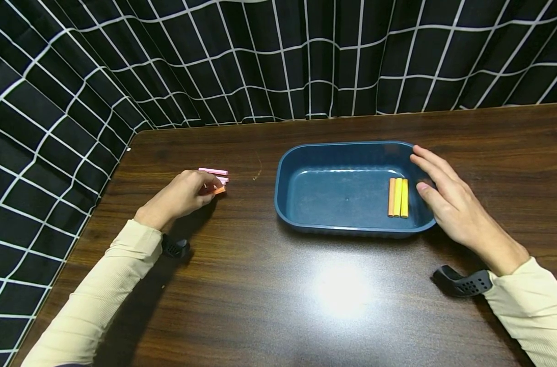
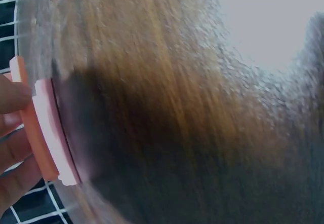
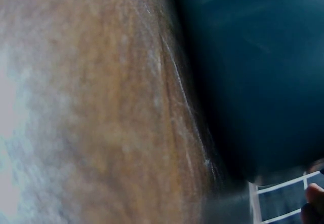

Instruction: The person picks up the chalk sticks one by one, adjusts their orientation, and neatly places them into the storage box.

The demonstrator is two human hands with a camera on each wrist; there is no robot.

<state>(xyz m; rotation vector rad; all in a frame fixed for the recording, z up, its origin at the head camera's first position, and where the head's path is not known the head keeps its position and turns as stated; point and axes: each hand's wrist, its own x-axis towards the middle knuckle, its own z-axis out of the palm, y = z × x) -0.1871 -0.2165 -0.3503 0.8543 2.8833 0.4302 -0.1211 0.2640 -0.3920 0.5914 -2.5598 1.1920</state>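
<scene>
My left hand (image 1: 183,194) pinches an orange chalk stick (image 1: 220,190) between thumb and fingers, at the table's left side. Beside it lie pink chalk sticks (image 1: 214,172); in the left wrist view the pink chalk (image 2: 54,133) sits right against the orange one. A blue plastic tray (image 1: 347,228) stands right of centre. Inside its right end, an orange chalk stick (image 1: 391,198) and two yellow chalk sticks (image 1: 401,198) lie side by side. My right hand (image 1: 454,206) rests at the tray's right rim with fingers extended. Mostly the tray's outer wall (image 3: 258,77) fills the right wrist view.
The dark wooden table (image 1: 241,285) carries a bright light reflection in front of the tray. A black curtain with a white grid (image 1: 260,61) hangs along the back and left edges. Black straps (image 1: 463,283) are on both wrists.
</scene>
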